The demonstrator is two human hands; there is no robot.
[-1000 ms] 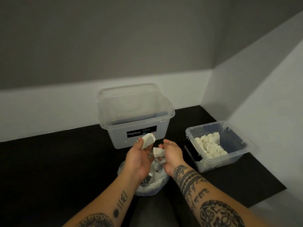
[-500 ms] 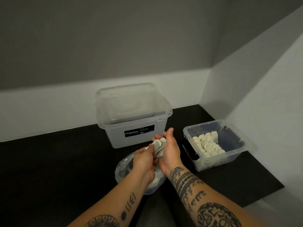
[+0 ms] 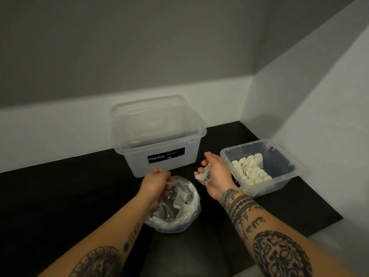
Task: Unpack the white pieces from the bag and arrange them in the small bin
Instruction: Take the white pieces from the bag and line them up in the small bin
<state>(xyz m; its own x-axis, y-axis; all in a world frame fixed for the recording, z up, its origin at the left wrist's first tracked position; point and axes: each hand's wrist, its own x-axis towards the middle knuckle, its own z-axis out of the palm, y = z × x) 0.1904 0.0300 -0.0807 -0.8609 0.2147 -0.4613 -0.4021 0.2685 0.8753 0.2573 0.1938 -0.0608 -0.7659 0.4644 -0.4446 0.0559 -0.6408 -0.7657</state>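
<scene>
White pieces [image 3: 251,171] rowed in small bin [image 3: 280,165], more in bag [image 3: 187,213], left hand [image 3: 156,181] gripping bag, right hand [image 3: 216,172] clutching some

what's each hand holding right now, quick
Left hand: fingers curled at the mouth of the bag; what it grips cannot be told.
Right hand: holding white pieces.
</scene>
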